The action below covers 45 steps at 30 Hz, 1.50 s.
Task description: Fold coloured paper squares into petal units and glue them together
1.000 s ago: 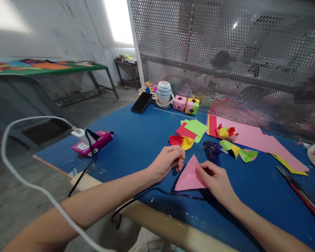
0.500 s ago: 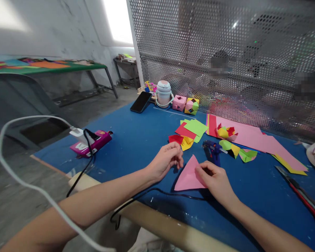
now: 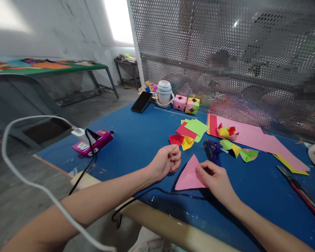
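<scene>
Between the thumb and fingers of my right hand (image 3: 215, 178) is a pink sheet of paper (image 3: 190, 175), folded to a triangle with one corner pointing up. My left hand (image 3: 168, 161) is curled into a loose fist just left of the paper, apart from it, and nothing shows in its fingers. Behind the paper a blue glue gun (image 3: 214, 151) lies on the blue table. Red and yellow folded paper pieces (image 3: 186, 142) sit beyond my left hand. Green and yellow folded pieces (image 3: 248, 154) lie right of the glue gun.
A magenta power strip (image 3: 104, 138) with a white plug and cables stands at the left. A black cord (image 3: 157, 189) crosses the near table. Green paper squares (image 3: 196, 126), pink sheets (image 3: 270, 141), a paper flower (image 3: 227, 132), a phone (image 3: 141, 102), a lidded bottle (image 3: 163, 92) and a red-handled cutter (image 3: 301, 196) surround the work.
The fingers of my left hand have curled in more tightly, into a fist. My right hand and the pink paper stay nearly where they were.
</scene>
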Each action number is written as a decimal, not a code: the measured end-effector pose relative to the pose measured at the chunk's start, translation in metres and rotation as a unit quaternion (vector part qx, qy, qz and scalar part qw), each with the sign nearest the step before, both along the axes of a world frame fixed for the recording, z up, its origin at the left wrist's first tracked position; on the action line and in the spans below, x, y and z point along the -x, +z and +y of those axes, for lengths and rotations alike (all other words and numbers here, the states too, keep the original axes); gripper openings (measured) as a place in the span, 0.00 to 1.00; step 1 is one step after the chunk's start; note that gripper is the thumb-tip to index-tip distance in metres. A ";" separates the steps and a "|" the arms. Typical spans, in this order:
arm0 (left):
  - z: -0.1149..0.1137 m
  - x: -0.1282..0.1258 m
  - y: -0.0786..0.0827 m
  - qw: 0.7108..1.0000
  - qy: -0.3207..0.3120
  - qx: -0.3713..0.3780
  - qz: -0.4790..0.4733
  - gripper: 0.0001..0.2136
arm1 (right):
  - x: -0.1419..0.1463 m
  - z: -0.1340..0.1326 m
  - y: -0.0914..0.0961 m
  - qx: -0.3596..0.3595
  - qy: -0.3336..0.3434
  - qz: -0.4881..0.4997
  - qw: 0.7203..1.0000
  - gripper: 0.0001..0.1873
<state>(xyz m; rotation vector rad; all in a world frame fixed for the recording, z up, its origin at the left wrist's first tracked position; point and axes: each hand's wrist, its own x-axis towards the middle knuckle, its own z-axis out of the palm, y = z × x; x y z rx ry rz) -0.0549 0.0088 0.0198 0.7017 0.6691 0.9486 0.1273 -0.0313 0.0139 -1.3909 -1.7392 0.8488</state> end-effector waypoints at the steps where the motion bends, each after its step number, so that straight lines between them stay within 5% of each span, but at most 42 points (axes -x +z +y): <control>1: 0.000 0.000 0.000 1.000 -0.002 0.003 0.000 0.07 | 0.000 0.000 0.000 0.000 0.000 0.000 1.000 0.14; 8: 0.001 -0.005 -0.006 0.994 0.053 -0.064 0.069 0.11 | 0.000 0.000 0.000 0.000 0.001 -0.001 1.000 0.15; 45: -0.003 0.001 0.001 0.992 -0.093 -0.070 -0.052 0.04 | 0.000 0.000 -0.001 -0.007 0.009 -0.001 1.000 0.17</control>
